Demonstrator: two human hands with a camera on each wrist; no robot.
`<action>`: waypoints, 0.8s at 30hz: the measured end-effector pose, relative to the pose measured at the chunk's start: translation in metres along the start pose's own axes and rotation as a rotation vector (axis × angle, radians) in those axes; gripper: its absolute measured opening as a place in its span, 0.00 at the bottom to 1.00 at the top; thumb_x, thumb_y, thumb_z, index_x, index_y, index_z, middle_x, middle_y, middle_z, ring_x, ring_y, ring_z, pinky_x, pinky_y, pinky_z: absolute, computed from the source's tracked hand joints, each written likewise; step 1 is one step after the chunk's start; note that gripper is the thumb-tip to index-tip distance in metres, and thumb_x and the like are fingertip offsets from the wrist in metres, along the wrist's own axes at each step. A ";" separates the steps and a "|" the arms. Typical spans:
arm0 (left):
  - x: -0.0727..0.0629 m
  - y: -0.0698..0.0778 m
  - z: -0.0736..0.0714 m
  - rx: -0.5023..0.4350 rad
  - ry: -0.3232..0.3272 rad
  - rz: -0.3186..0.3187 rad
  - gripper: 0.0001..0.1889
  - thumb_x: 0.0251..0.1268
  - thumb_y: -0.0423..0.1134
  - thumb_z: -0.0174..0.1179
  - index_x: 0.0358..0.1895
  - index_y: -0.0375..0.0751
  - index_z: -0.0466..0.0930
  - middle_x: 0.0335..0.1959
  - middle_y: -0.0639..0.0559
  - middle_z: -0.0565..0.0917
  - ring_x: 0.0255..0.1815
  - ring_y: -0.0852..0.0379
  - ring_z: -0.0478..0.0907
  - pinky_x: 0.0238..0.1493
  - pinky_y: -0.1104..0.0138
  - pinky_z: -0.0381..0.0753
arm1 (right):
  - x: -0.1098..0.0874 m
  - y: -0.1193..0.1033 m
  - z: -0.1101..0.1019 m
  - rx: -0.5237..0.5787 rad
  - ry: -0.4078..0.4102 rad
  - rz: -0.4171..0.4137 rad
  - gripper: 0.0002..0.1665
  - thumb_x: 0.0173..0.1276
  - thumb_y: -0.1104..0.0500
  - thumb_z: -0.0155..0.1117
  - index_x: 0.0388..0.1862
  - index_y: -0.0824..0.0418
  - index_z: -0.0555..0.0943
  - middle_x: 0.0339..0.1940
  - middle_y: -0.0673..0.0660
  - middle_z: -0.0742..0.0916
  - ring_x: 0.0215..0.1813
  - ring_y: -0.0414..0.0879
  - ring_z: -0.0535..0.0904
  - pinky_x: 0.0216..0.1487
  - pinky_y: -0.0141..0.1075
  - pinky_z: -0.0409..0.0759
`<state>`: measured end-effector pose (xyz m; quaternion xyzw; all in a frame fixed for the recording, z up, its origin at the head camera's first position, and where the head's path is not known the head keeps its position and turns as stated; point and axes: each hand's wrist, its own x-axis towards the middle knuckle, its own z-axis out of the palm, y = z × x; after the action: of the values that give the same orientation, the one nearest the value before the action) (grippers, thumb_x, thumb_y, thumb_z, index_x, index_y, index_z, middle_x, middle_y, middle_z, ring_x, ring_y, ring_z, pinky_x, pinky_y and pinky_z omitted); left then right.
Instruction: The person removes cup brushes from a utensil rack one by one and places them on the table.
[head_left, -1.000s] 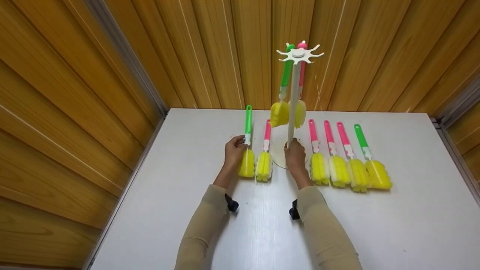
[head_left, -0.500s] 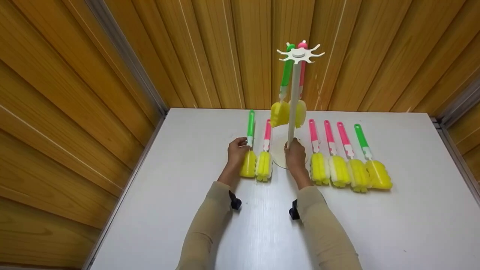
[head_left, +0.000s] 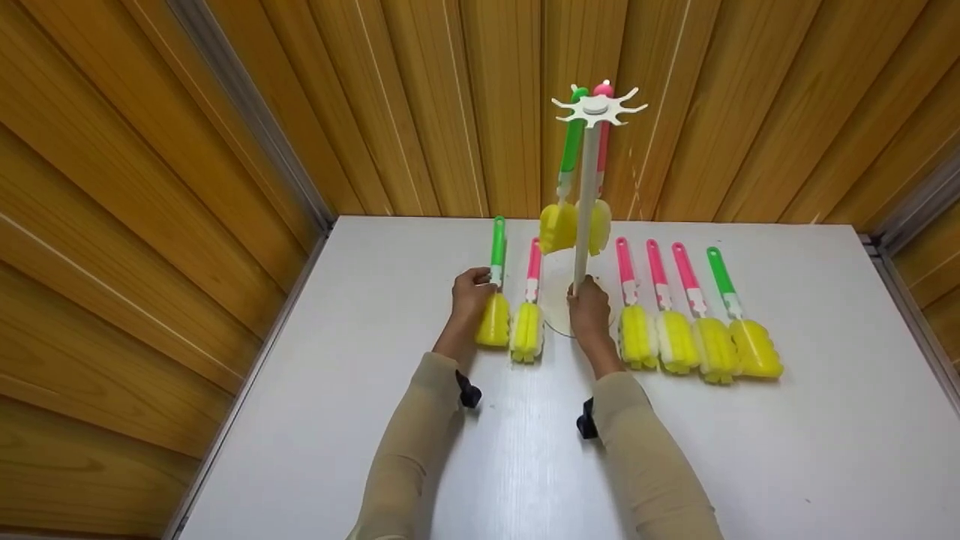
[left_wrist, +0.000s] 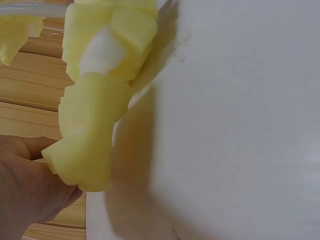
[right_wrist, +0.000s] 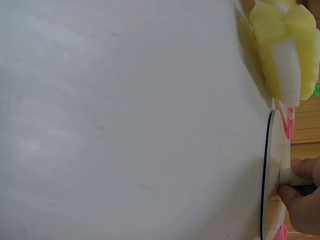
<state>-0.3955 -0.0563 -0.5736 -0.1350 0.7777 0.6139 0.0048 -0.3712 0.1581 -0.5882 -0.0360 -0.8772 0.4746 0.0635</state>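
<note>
A sponge bottle brush (head_left: 493, 319) with a green handle is pinched at its white neck by my left hand (head_left: 471, 296). In the left wrist view its yellow sponge (left_wrist: 92, 125) hides part of the fingers, with a shadow on the table beside it. My right hand (head_left: 590, 309) grips the lower pole of a white stand (head_left: 587, 199), just above its round base (right_wrist: 274, 160). Near the stand's top, a green-handled brush (head_left: 558, 225) and a pink-handled brush (head_left: 602, 150) hang from its curved hooks. Between my hands lies another pink-handled brush (head_left: 528, 330).
Right of the stand, several sponge brushes (head_left: 679, 341) lie side by side, handles pointing away. They stand on a white table (head_left: 832, 450) with a wood-panelled wall (head_left: 420, 112) behind it and another panelled wall (head_left: 127, 247) at left.
The left hand and its green-handled brush shift slightly right, towards the pink-handled brush, then a little back left and away from me. The right hand stays on the pole.
</note>
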 end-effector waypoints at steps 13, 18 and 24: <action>-0.003 0.002 0.003 0.060 0.008 -0.024 0.18 0.68 0.27 0.62 0.60 0.30 0.79 0.54 0.38 0.82 0.57 0.45 0.79 0.58 0.60 0.80 | -0.001 0.002 0.000 0.000 0.046 -0.041 0.01 0.73 0.71 0.57 0.42 0.70 0.75 0.37 0.68 0.83 0.43 0.64 0.82 0.46 0.58 0.82; -0.001 -0.003 0.004 0.092 0.000 -0.016 0.18 0.68 0.27 0.62 0.60 0.30 0.79 0.54 0.38 0.83 0.57 0.45 0.79 0.58 0.60 0.80 | 0.000 0.002 0.001 -0.008 0.058 -0.048 0.03 0.73 0.72 0.56 0.42 0.72 0.75 0.37 0.68 0.84 0.43 0.64 0.83 0.46 0.59 0.82; 0.002 -0.011 0.007 0.095 -0.009 -0.043 0.18 0.68 0.29 0.62 0.60 0.31 0.80 0.55 0.39 0.83 0.57 0.47 0.80 0.60 0.60 0.79 | -0.001 0.000 0.000 0.012 0.029 -0.028 0.05 0.74 0.70 0.56 0.45 0.72 0.75 0.39 0.68 0.83 0.45 0.63 0.82 0.48 0.58 0.81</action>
<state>-0.3959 -0.0523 -0.5858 -0.1485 0.8029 0.5766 0.0279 -0.3704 0.1584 -0.5881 -0.0302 -0.8736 0.4785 0.0828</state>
